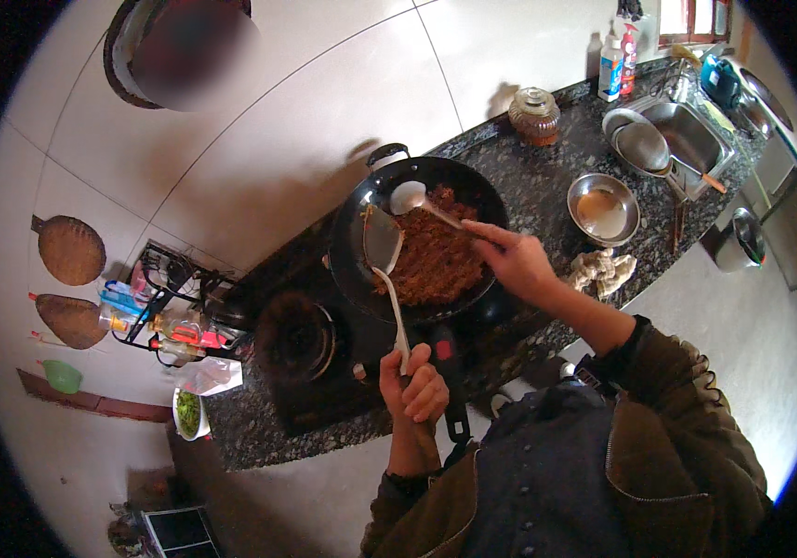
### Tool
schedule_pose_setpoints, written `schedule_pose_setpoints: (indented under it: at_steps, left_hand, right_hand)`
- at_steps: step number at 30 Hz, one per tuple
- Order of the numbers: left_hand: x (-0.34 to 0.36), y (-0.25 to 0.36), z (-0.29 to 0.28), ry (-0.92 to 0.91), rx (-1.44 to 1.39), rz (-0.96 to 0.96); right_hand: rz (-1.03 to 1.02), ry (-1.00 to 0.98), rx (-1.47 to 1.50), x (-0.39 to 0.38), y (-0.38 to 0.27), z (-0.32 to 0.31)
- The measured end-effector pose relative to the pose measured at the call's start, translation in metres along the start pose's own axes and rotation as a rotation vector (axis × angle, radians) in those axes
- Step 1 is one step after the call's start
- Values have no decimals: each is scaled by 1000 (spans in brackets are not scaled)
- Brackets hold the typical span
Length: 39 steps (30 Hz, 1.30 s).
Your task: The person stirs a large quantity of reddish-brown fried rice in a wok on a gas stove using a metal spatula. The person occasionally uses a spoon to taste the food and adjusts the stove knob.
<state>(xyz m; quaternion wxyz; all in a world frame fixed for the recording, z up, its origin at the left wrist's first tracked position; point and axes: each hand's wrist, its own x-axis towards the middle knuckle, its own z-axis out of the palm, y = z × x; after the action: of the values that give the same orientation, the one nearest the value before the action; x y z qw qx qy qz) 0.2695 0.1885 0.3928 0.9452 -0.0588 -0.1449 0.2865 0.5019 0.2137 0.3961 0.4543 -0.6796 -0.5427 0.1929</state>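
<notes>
A black wok [341,270] sits on the cooktop with reddish-brown minced food [436,256] in it. My left hand [411,381] is closed round the handle of a metal wok spatula [383,240], whose blade is over the left side of the wok, bits of food on its edge. Over the wok's right side, my right hand [519,260] grips the handle of a metal spoon [408,197]. Its pale bowl hangs above the food near the far side, close to the spatula blade. Whether the spoon's white look is a filling or shine, I cannot tell.
Right of the wok are a metal bowl [603,211] with pale liquid, a crumpled cloth [603,272] and a lidded glass jar [535,116]. Strainers [641,146] lie by the sink [696,139]. A bare burner [296,337] and a bottle rack [175,312] are at left.
</notes>
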Motion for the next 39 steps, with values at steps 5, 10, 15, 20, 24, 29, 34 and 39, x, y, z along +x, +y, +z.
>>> schedule_pose_setpoints:
  at_steps: [5,10,15,20,24,29,34,39]
  left_hand:
    - [2,0,2,-49,-13,4]
    - [3,-1,1,18,-9,27]
    - [5,0,-2,-17,15,3]
    - [4,3,-1,28,31,15]
    - [6,1,-1,7,44,-8]
    - [4,3,1,-10,93,-21]
    - [3,3,0,-9,26,8]
    - [2,2,2,-11,80,-9]
  right_hand:
    - [130,-148,-246,-3,2,4]
    - [-13,108,-22,4,10,5]
    - [-5,27,-13,5,16,10]
    - [13,82,-91,7,12,5]
    - [41,-62,-6,2,0,6]
    - [174,-93,-174,1,-4,2]
    - [58,27,64,10,6,0]
    - [82,-44,-53,3,19,14]
